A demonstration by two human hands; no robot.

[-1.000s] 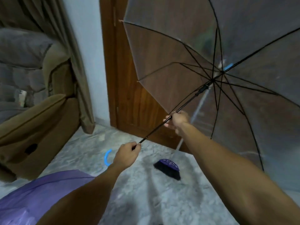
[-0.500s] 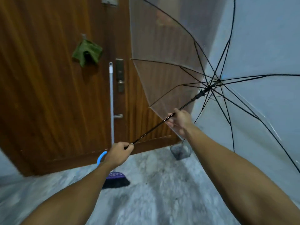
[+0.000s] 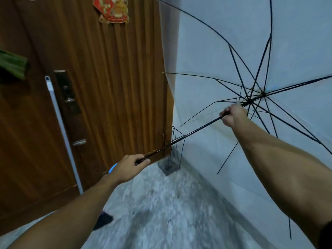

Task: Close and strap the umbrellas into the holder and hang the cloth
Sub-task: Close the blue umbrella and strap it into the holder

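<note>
A clear umbrella with black ribs is spread open at the upper right. Its thin black shaft runs down-left from the hub. My right hand is shut on the shaft just below the runner. My left hand is shut on the shaft's lower end, where a blue curved handle shows behind the wrist. A wire umbrella holder stands on the floor in the corner between door and wall. A green cloth hangs on the door at the far left.
A wooden door with a lock plate fills the left. A broom with a white pole leans on it, its dark bristles on the speckled floor. A red ornament hangs high on the door. A white wall lies to the right.
The view has swung right toward the corner and the holder. My right hand has slid up the shaft to the runner. The umbrella stays open.
</note>
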